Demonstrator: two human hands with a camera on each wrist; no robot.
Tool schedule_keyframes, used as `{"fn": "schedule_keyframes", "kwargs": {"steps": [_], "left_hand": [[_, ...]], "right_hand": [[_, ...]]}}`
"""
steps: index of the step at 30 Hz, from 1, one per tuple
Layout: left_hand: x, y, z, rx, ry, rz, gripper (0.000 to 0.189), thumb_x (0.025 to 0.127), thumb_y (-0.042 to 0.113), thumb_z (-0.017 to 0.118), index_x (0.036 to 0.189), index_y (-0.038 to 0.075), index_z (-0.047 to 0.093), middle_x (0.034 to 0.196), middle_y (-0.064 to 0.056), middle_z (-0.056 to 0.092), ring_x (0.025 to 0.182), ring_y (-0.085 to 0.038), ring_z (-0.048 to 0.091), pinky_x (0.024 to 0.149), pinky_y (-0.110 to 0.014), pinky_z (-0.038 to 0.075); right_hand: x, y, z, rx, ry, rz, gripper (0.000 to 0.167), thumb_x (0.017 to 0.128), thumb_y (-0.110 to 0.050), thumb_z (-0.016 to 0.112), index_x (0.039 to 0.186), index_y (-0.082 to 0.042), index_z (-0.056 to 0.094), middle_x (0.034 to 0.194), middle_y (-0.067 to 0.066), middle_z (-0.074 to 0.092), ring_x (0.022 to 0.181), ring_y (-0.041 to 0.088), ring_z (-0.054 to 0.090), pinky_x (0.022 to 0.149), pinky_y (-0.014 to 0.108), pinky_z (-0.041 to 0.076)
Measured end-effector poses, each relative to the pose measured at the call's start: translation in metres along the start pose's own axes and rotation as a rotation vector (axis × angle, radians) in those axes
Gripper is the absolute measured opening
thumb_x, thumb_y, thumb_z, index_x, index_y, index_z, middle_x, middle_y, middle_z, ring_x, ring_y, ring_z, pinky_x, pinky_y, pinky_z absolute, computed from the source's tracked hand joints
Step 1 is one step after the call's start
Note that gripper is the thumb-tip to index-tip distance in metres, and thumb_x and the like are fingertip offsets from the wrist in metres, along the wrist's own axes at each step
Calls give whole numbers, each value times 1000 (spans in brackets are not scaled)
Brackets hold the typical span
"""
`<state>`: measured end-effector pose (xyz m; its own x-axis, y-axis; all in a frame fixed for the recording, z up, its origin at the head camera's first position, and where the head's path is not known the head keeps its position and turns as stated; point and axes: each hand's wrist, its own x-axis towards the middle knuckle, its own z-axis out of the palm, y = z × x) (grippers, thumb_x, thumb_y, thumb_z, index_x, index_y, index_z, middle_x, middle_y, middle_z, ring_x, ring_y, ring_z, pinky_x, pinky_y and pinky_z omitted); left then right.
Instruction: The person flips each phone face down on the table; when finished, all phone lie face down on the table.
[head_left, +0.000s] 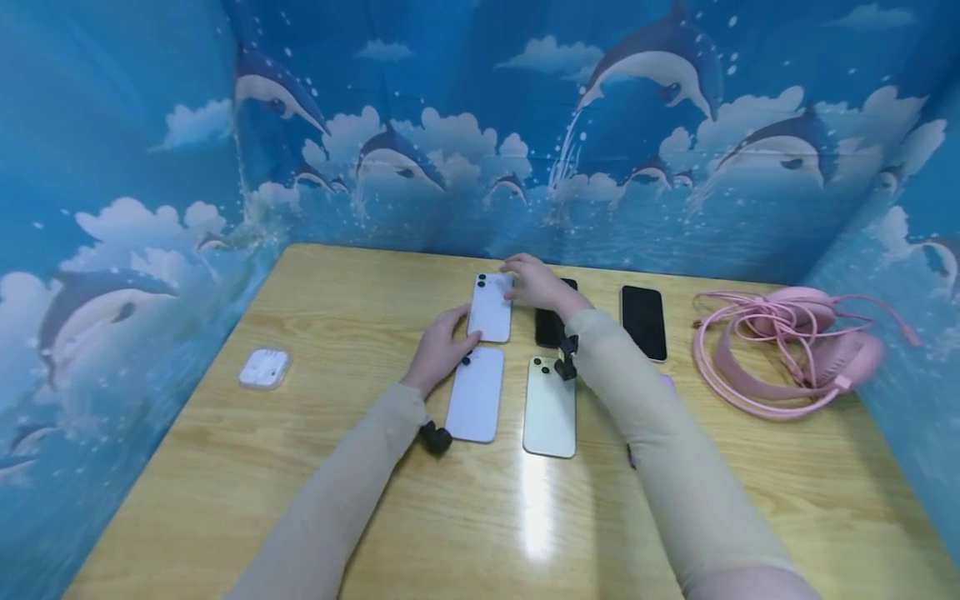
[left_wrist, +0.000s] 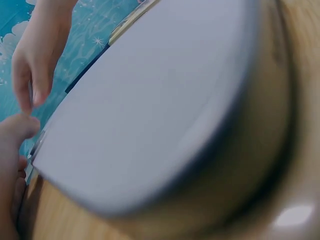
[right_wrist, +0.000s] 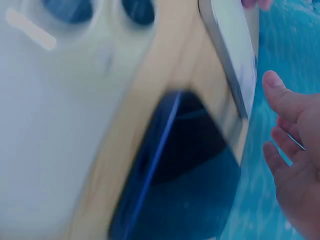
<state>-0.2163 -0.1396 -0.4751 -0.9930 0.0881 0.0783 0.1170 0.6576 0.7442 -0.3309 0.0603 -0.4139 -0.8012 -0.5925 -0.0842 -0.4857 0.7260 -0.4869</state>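
Note:
A white smartphone (head_left: 491, 308) lies back up near the table's far edge. At its lower left corner is my left hand (head_left: 440, 348), the thumb by the bottom edge and fingers along the left side, gripping it. My right hand (head_left: 537, 283) is at its upper right side; in the right wrist view that hand (right_wrist: 300, 145) has thumb and fingers spread. Below lies a pale lilac smartphone (head_left: 477, 398), its camera partly under my left thumb. To its right is a pale yellow-green smartphone (head_left: 550, 417). My right forearm partly covers a black-screened smartphone (head_left: 550, 329).
Another black-screened phone (head_left: 643, 323) lies farther right, beside pink headphones (head_left: 795, 350) with a coiled cable. A purple item (head_left: 667, 382) is mostly hidden by my right sleeve. An earphone case (head_left: 264, 368) sits at left. A dolphin-print curtain (head_left: 480, 125) borders the table.

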Motion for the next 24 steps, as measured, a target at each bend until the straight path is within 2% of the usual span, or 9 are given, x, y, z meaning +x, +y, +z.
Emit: {"fn": "schedule_keyframes", "kwargs": {"steps": [7, 11, 14, 19, 21, 24], "left_hand": [[0, -3, -4, -50, -22, 21, 66, 91, 37, 64, 145, 8, 39, 146, -11, 41, 135, -24, 35, 113, -39, 27], [1, 2, -7, -22, -66, 48, 69, 91, 35, 65, 146, 6, 35, 147, -13, 38, 136, -25, 33, 114, -40, 27], [2, 17, -6, 36, -123, 106, 69, 91, 31, 65, 147, 7, 34, 148, -13, 37, 137, -25, 33, 113, -39, 28], [8, 53, 2, 130, -227, 213, 68, 91, 26, 67, 147, 5, 34, 147, -14, 38, 136, -25, 34, 113, -36, 29], [12, 64, 8, 159, -249, 233, 68, 91, 24, 67, 146, 3, 34, 147, -15, 39, 136, -25, 35, 113, -35, 28], [18, 77, 19, 159, -263, 211, 68, 90, 21, 68, 146, 1, 33, 147, -15, 39, 135, -26, 36, 113, -35, 29]], "right_hand": [[-32, 34, -19, -34, 20, 50, 48, 94, -11, 61, 138, 1, 46, 144, 22, 36, 134, 38, 30, 109, 50, 31], [-44, 52, -23, -90, 30, 100, 46, 95, 0, 55, 139, 1, 44, 143, 23, 37, 133, 39, 31, 109, 51, 31], [-51, 62, -24, -121, 31, 127, 46, 94, 6, 50, 140, 2, 42, 141, 24, 40, 132, 40, 33, 108, 51, 33], [-57, 70, -24, -156, 10, 147, 48, 93, 10, 44, 141, 5, 39, 137, 27, 43, 127, 41, 39, 105, 51, 38], [-58, 71, -24, -163, 0, 160, 50, 93, 10, 44, 142, 4, 37, 139, 27, 41, 128, 40, 38, 105, 50, 37], [-58, 72, -22, -158, -9, 168, 53, 93, 9, 49, 143, 4, 35, 142, 27, 38, 131, 40, 35, 108, 50, 34]]}}
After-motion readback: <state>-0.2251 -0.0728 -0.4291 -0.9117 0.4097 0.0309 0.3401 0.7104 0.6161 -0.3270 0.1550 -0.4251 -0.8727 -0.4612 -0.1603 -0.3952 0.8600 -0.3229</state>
